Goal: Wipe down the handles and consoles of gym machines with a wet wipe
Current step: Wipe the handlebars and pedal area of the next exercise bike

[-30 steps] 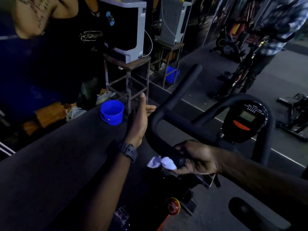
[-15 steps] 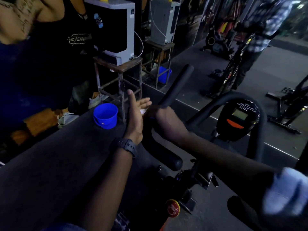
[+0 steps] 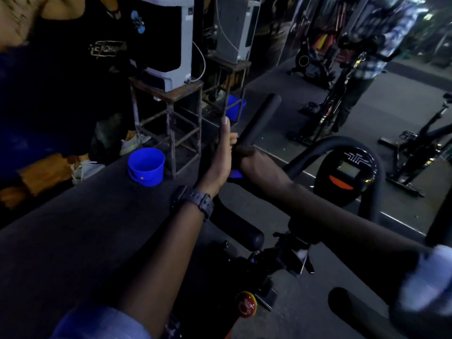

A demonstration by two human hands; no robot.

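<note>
Two hands meet on the left handlebar (image 3: 256, 123) of an exercise bike, a black padded bar that rises away from the camera. The right hand (image 3: 254, 165) is curled round this bar at its bend, and a small bluish scrap of the wet wipe (image 3: 235, 174) shows just under its palm, pressed against the padding; most of the wipe is hidden. The left hand (image 3: 221, 157) stands edge-on just beside it, fingers straight and pointing up, thumb side toward the bar; whether it touches the bar cannot be told. A dark wristwatch (image 3: 195, 200) sits on the left wrist.

To the right of the hands the bike's round console (image 3: 347, 173) faces the camera, with a grey screen and an orange strip, framed by the curved right handlebar (image 3: 318, 148). Below the arms, a red knob (image 3: 245, 305) sits on the bike frame.

On the dark floor to the left stands a blue bucket (image 3: 146, 166), beside a rusty metal stool (image 3: 171, 113) carrying a grey and black appliance (image 3: 168, 40). Farther back, a mirror reflects a person in a checked shirt (image 3: 381, 40) and other exercise bikes (image 3: 415, 148).
</note>
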